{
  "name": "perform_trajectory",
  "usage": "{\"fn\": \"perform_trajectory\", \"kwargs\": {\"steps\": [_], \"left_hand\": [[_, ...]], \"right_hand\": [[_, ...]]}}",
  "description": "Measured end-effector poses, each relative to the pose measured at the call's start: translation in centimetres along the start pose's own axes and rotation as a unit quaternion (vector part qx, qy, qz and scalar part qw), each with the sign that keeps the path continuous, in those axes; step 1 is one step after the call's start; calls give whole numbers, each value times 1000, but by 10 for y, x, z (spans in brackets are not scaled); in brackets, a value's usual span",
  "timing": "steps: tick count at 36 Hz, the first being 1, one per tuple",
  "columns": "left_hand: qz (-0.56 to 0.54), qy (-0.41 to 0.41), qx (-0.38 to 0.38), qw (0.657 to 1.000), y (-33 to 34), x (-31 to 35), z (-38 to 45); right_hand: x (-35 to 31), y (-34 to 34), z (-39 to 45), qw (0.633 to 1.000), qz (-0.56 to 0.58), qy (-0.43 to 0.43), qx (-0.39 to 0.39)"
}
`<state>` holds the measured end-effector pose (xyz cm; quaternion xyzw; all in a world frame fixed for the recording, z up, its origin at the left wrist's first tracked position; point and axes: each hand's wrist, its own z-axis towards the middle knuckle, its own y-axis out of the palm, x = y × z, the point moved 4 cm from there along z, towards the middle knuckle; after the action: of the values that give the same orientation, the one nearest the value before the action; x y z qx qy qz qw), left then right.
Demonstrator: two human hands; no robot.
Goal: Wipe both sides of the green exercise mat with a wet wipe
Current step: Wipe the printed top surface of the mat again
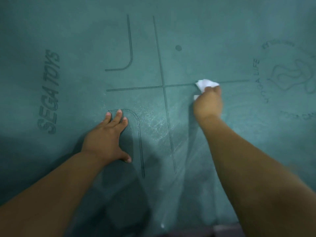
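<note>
Setting could not be identified with confidence. The view was filled almost wholly by a green mat [71, 40] spread flat, printed with alignment lines [164, 86], a "SEGA TOYS" mark [49, 93] and a round yoga logo [289, 79]. This suggested an exercise or home space. Only a dark strip of floor [224, 230] showed at the near edge.

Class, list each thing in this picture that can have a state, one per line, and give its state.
Green mat: spread out flat, printed side up, with wet streaks near the middle.
Wet wipe: crumpled, pressed on the mat at a printed line.
Right hand: grips the wipe.
Left hand: flat on the mat, fingers spread, holding nothing.
</note>
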<state>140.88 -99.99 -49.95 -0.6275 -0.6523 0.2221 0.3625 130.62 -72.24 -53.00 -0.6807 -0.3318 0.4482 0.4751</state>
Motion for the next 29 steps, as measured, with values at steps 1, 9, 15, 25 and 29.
{"fn": "perform_trajectory", "kwargs": {"steps": [1,9,15,25,29], "left_hand": [[-1,4,-4,1000,-1,-1,0],[54,15,-31,998,-24,-41,5],[56,-74,4,996,-31,-65,8],[33,-54,26,998,-26,-68,12],[22,-52,31,998,-26,-69,12]], "right_hand": [[-21,10,-12,998,-5,-59,-28],[-92,31,-81,855,-80,-461,-222],[-24,-9,-3,996,-51,-65,-37],[-158,63,-127,855,-35,-472,-213],[-128,49,-83,882,-54,-428,-189]]}}
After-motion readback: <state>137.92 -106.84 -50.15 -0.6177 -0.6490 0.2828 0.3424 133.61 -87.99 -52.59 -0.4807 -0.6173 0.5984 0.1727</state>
